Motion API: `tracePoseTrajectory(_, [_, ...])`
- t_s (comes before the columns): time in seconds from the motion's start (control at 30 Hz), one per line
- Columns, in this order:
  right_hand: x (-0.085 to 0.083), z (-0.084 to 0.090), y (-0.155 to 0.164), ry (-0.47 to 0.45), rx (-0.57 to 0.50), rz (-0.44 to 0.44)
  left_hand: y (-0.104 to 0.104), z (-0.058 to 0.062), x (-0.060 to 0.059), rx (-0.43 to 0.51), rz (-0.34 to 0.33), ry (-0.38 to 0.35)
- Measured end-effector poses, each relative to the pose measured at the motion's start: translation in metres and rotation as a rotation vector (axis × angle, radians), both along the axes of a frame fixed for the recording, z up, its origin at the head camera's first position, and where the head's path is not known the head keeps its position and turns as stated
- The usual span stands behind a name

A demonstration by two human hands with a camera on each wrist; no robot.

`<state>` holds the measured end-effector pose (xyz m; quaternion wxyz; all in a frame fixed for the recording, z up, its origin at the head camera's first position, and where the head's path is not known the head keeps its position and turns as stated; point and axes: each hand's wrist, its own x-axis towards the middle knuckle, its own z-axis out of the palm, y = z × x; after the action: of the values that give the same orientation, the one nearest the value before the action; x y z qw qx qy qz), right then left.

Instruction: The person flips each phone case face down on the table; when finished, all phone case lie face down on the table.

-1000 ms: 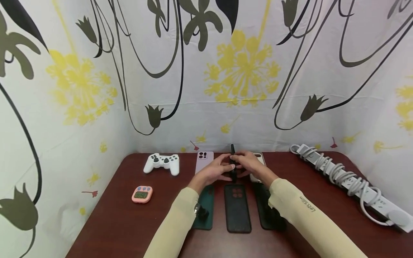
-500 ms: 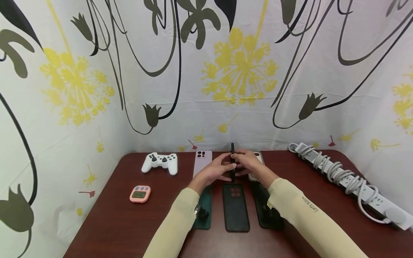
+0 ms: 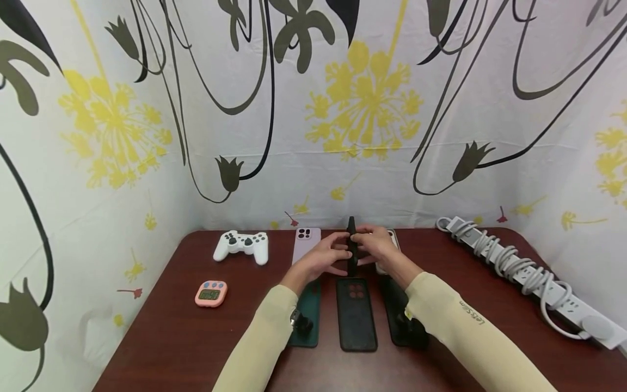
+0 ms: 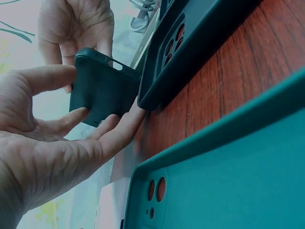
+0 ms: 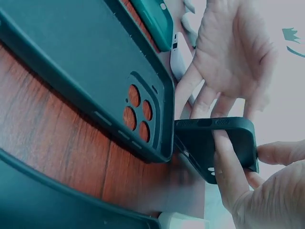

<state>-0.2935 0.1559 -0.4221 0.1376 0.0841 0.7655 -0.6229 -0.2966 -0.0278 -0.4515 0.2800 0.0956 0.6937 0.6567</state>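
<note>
Both hands hold a dark phone case (image 3: 351,245) upright on its edge above the table's far middle. My left hand (image 3: 325,258) pinches it from the left, thumb on one face and fingers on the other. My right hand (image 3: 377,250) pinches it from the right. In the left wrist view the case (image 4: 102,86) shows port cut-outs along its edge; the right wrist view shows the case (image 5: 219,143) with a finger laid across it. Whether a phone is inside it is not visible.
Three cases lie side by side under my forearms: teal (image 3: 306,321), black (image 3: 356,313) and dark (image 3: 399,321). A pink phone (image 3: 307,245) and a pale phone (image 3: 390,237) lie behind. White controller (image 3: 241,246), pink timer (image 3: 211,293), power strip (image 3: 529,272) at right.
Both hands keep hold of the upright case at the same spot; only the fingers shift a little. The head view has drifted slightly.
</note>
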Motion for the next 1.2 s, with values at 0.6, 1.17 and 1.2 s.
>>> tracePoseTrajectory(0.6, [0.001, 0.009, 0.002, 0.046, -0.067, 0.018, -0.002, 0.0, -0.007, -0.053, 0.123, 0.026])
tracePoseTrajectory(1.17, [-0.008, -0.018, 0.003, 0.064, 0.097, 0.005, -0.01, 0.004, -0.006, -0.273, 0.19, 0.132])
tracePoseTrajectory(1.2, [-0.008, -0.02, 0.003, 0.072, 0.126, 0.007, -0.009, 0.004, -0.006, -0.307, 0.193, 0.157])
